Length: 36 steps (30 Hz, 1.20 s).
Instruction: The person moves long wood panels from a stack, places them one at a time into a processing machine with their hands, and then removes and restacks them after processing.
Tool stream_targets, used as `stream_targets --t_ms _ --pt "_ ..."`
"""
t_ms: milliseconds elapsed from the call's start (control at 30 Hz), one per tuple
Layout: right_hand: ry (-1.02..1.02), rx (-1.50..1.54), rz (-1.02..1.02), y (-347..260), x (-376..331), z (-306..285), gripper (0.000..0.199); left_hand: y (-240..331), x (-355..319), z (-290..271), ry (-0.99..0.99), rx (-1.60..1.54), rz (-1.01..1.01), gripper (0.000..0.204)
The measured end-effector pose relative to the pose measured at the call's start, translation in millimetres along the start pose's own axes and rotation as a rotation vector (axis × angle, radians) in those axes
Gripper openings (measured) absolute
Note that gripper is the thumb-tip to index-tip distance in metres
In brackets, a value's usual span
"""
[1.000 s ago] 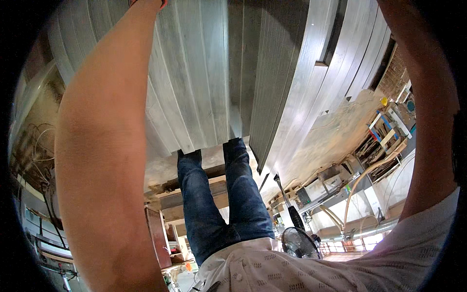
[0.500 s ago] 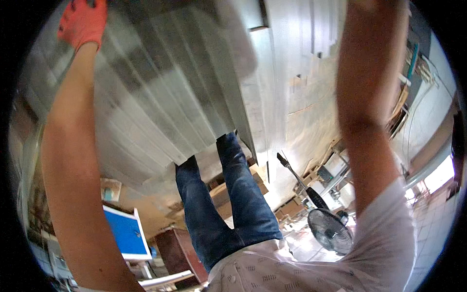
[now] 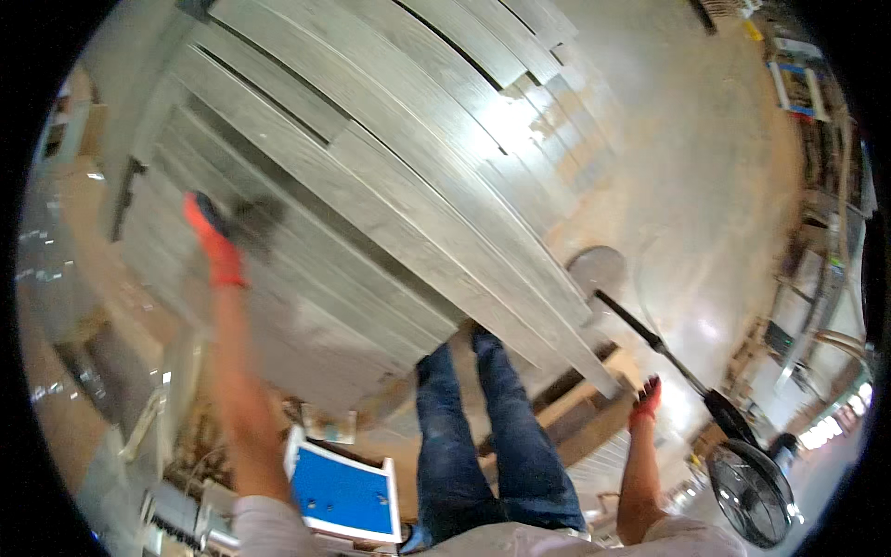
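My left hand (image 3: 215, 243), in a red glove with a dark palm, hangs over the grey wood-grain planks (image 3: 306, 237) on the left. Motion smears its fingers, and no held thing shows. Long planks lie side by side and stacked, running from the upper left down toward my legs. One upper plank (image 3: 408, 200) lies across the pile with a dark gap along its edge. My right hand (image 3: 647, 404), also red-gloved, is low at the right, beyond the near plank ends. Its fingers look apart with nothing visible in them.
A black standing fan (image 3: 750, 492) with its pole (image 3: 668, 348) and round base (image 3: 597, 271) stands at the right. A blue panel with a white frame (image 3: 343, 492) is at the lower left. Wooden boards (image 3: 585, 395) sit under the planks. Clutter (image 3: 789, 306) lines the right side.
My right arm has come down from the upper right to low at my side. My left hand has dropped from the upper left corner toward the planks. The view has shifted too.
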State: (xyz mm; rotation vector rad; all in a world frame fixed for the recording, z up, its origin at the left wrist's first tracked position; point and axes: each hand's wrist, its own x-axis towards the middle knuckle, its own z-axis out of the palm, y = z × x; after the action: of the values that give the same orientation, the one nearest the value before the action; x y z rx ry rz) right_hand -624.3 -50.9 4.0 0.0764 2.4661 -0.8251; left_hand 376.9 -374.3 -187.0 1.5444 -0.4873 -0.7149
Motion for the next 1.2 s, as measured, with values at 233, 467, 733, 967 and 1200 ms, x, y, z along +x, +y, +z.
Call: stream_targets --t_ms 233,467,733,967,1200 --pt "-0.702 0.678 0.453 54.8 -44.2 65.3 0.067 123.0 -308.4 235.8 -0.168 0.167 -0.048 0.082" --pt "-0.957 0.849 0.468 22.8 -111.6 143.0 0.065 148.3 -361.5 315.6 0.117 0.332 -0.235 0.1" --pt "-0.942 0.878 0.21 -5.1 -172.7 246.7 0.055 130.4 -376.2 304.8 0.047 0.07 -0.305 0.091" --pt "-0.783 0.693 -0.022 -7.7 -205.3 304.4 0.039 80.2 -362.0 239.0 -0.309 0.85 0.193 0.072" --pt "-0.634 0.995 0.404 -27.5 -209.5 310.3 0.046 117.0 -364.5 276.2 -0.208 -0.13 -0.598 0.066"
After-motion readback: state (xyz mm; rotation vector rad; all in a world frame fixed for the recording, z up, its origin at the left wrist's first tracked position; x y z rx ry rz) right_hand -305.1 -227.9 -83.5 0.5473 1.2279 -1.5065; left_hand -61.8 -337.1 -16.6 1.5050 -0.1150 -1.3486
